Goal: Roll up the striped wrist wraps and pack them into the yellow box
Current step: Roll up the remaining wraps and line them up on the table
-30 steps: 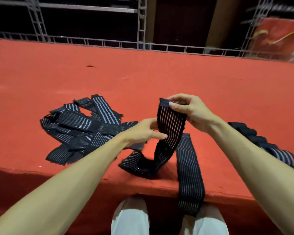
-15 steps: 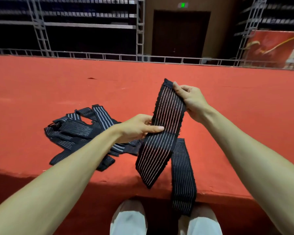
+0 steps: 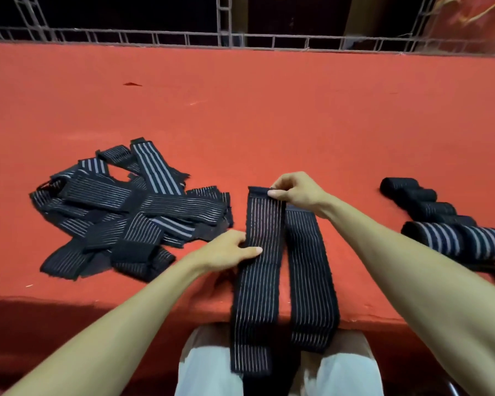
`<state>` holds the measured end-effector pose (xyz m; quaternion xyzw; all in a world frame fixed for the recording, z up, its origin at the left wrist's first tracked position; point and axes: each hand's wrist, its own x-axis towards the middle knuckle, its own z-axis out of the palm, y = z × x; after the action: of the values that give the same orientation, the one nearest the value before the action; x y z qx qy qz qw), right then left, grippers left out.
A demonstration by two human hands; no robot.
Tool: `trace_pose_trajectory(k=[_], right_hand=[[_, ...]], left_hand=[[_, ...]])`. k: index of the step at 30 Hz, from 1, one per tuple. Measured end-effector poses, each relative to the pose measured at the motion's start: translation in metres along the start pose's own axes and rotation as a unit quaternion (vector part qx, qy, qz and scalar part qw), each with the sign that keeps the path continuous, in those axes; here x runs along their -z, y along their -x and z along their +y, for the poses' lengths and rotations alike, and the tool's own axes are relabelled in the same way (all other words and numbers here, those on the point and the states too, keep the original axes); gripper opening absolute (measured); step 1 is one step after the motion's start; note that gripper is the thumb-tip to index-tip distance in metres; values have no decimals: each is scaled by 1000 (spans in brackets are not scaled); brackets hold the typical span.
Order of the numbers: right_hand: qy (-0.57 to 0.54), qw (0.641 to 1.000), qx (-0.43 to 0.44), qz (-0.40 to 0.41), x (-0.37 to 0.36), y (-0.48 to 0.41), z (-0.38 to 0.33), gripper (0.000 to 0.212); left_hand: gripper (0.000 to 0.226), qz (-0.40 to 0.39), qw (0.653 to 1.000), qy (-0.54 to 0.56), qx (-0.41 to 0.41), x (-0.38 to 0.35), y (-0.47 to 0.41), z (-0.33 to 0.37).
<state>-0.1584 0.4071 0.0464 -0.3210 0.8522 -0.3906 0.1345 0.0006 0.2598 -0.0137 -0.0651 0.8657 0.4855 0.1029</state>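
A black wrist wrap with thin white stripes (image 3: 257,284) lies flat on the red surface, its lower end hanging over the front edge. My right hand (image 3: 295,190) pinches its far end. My left hand (image 3: 229,250) holds its left edge, thumb on top. A second flat wrap (image 3: 309,281) lies right beside it, partly under it. A loose pile of unrolled wraps (image 3: 123,212) sits to the left. Several rolled wraps (image 3: 446,227) lie in a row to the right. No yellow box is in view.
The red carpeted platform (image 3: 269,115) stretches far back to a metal truss rail (image 3: 223,38). Its front edge runs just above my knees in light trousers (image 3: 206,370).
The wrap was held up in the air; now it lies flat on the surface beside the other wrap. Both hands came down with it. The camera tilted downward.
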Motion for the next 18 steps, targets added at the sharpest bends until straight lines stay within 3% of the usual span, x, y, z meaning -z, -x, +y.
trace_pose_trajectory(k=[4,9,14,16,18], right_hand=[[22,999,-26,16,-7,-27,23,12],[92,995,-47,14,-24,-54,47,27],[106,991,-76,38,-41,-64,60,28],[82,992,-84,53,-41,-60,60,19],[63,991,-78,84,-34,-51,60,6]], left_hand=[[17,89,989,-110,-38,0,-20,-14],[44,175,965,-192,-28,-11,-42,-29],[36,294,945,-128,-61,-27,-49,-38],[43,320,940,-89,-72,-29,-46,-36],[35,323,932,-115,-116,-30,-41,-33]])
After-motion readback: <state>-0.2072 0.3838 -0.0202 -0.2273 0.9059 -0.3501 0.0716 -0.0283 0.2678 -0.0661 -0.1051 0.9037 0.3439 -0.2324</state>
